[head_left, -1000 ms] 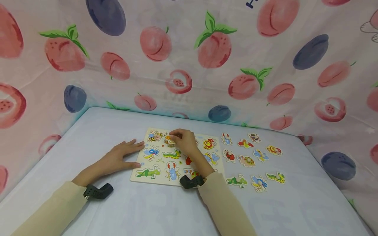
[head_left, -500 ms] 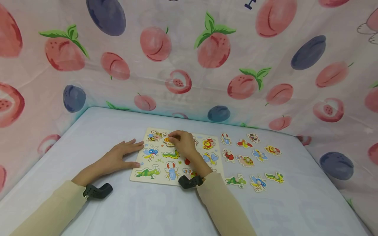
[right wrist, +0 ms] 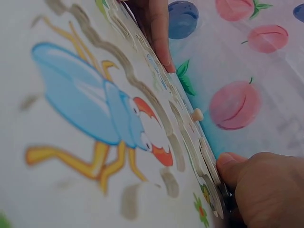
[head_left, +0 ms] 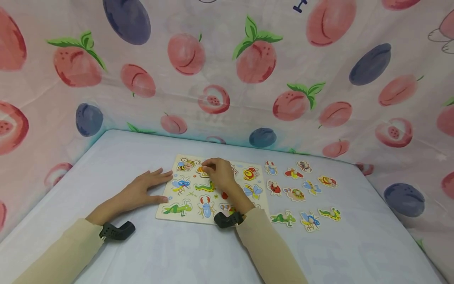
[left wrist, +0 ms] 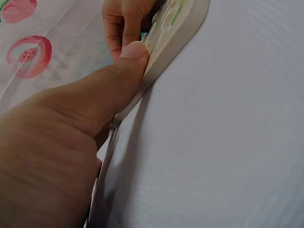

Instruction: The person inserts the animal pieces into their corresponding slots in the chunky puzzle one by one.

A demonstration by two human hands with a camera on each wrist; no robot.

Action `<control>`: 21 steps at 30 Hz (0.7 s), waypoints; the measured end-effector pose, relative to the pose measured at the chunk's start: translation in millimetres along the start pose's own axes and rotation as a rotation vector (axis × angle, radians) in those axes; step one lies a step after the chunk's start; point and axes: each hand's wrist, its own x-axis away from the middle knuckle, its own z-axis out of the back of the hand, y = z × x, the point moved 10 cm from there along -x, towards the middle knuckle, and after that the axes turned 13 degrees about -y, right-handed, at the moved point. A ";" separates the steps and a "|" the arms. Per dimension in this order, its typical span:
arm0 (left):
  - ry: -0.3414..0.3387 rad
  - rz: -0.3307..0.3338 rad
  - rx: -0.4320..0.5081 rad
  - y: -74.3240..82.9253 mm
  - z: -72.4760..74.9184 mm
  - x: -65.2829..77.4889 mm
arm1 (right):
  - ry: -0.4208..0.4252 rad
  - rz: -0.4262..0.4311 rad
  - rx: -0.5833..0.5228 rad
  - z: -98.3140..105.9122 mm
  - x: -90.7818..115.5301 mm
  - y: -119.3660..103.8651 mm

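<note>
A wooden peg puzzle board with insect pictures lies on the table. My left hand rests along its left edge, fingers spread and fairly straight; in the left wrist view the thumb touches the board's side. At the top row, my right hand pinches an orange-striped puzzle piece, partly hidden by the fingers. That piece lies low over the board, to the right of the bee piece. Whether it sits fully in its recess, I cannot tell. The blue beetle picture fills much of the right wrist view.
Several loose insect pieces lie right of the board, among them a ladybird, a grasshopper, a mosquito and a caterpillar. A peach-printed cloth hangs behind the white-covered table.
The striped piece, tilted up a second ago, now lies flatter and lower against the board in my right hand. My left hand has kept its place.
</note>
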 end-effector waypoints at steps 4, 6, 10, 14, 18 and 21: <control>-0.001 0.000 0.001 -0.5 0.1 0.4 | 0.002 0.002 -0.011 -0.4 -0.3 -0.1; -0.001 0.002 0.000 -1.1 0.1 0.5 | 0.000 -0.002 -0.009 -1.2 -0.8 0.1; -0.001 0.006 -0.002 -2.6 -0.2 0.6 | -0.006 -0.015 0.000 -2.2 -1.3 0.4; -0.002 -0.002 -0.004 -2.6 -0.4 0.3 | -0.006 -0.019 0.011 -1.4 -0.5 -0.8; -0.003 -0.014 -0.001 0.4 0.5 0.3 | -0.012 -0.020 0.024 0.0 1.1 -3.3; -0.002 -0.021 -0.001 2.5 1.2 0.8 | -0.021 -0.016 0.027 0.9 2.6 -5.8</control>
